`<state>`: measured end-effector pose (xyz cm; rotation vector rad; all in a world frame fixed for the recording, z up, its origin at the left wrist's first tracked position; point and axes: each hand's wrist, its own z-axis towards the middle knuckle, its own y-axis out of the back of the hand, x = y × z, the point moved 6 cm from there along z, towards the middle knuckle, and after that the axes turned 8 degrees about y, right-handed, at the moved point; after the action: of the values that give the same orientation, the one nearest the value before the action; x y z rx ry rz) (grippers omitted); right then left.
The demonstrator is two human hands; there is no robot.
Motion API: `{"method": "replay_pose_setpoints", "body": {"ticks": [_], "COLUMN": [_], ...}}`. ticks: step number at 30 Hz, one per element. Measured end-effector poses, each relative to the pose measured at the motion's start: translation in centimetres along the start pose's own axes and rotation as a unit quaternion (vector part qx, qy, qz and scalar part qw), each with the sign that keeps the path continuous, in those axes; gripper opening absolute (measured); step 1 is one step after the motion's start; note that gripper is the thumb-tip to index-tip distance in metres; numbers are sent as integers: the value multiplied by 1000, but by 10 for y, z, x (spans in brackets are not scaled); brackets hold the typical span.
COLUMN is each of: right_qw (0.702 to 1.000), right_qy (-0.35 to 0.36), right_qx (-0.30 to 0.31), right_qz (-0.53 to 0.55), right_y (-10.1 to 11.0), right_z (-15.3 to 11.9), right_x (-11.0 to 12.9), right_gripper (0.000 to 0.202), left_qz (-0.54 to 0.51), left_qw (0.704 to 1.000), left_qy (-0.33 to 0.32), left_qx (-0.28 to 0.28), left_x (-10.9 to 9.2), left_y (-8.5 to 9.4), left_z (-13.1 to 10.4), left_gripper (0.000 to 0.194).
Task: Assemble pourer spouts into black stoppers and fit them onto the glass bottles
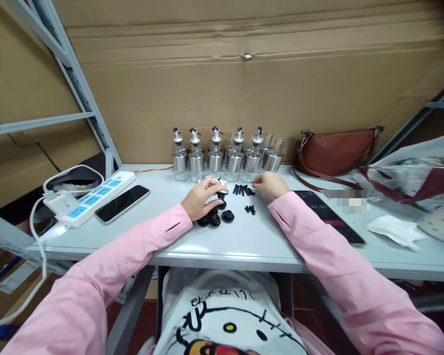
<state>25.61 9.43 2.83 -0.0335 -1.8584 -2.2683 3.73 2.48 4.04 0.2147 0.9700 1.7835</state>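
Observation:
My left hand is closed around a white-and-black bottle pourer, its black stopper end pointing down. Just below it lie several black ribbed stoppers, partly covered by that hand. My right hand has its fingers pinched together at the edge of a row of small black strip-like pieces. Whatever is between those fingertips is too small to make out. A little cluster of smaller black parts lies nearer to me, between the hands.
Behind the hands stand several glass-and-metal bottles, some with pourers fitted. A power strip and a phone lie left. On the right are another phone, a brown bag, tissue and a plastic bag.

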Motion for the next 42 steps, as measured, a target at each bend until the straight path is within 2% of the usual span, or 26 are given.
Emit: {"method": "replay_pose_setpoints", "body": {"ticks": [8, 12, 17, 21, 24, 28, 31, 34, 37, 39, 42], "right_qw": [993, 995, 998, 991, 952, 875, 844, 822, 788, 769, 761], "right_qy": [29, 37, 10, -17, 7, 103, 138, 177, 210, 221, 229], "right_qx": [89, 79, 48, 1, -11, -5, 19, 105, 188, 208, 196], "right_qz": [69, 55, 48, 132, 307, 472, 518, 531, 548, 563, 574], "right_y": [-6, -8, 1, 10, 11, 19, 25, 21, 14, 11, 10], "right_z": [-2, -1, -3, -5, -6, -9, -15, -22, -29, -31, -30], "right_x": [1, 0, -1, 2, 12, 35, 48, 61, 72, 75, 74], "right_gripper": [17, 14, 12, 16, 11, 13, 23, 26, 29, 29, 27], "left_qz": [-3, -7, -8, -9, -8, -9, -6, -1, 4, 5, -3], "left_qw": [999, 999, 999, 999, 999, 999, 999, 999, 999, 999, 1000], "left_qy": [26, 41, 43, 38, 38, 36, 42, 47, 41, 34, 15], "left_qx": [33, 23, 10, 6, 3, -5, -9, -6, -2, 3, 11], "left_x": [4, 5, 2, -1, -2, -3, -2, 0, 0, 0, -2], "left_y": [-4, -3, 0, 2, 3, 3, 3, 1, -1, -2, -3], "left_z": [-1, 0, 0, 0, 1, 1, 1, 1, 0, 0, 0], "left_gripper": [27, 28, 27, 26, 25, 25, 26, 27, 29, 30, 29]}}
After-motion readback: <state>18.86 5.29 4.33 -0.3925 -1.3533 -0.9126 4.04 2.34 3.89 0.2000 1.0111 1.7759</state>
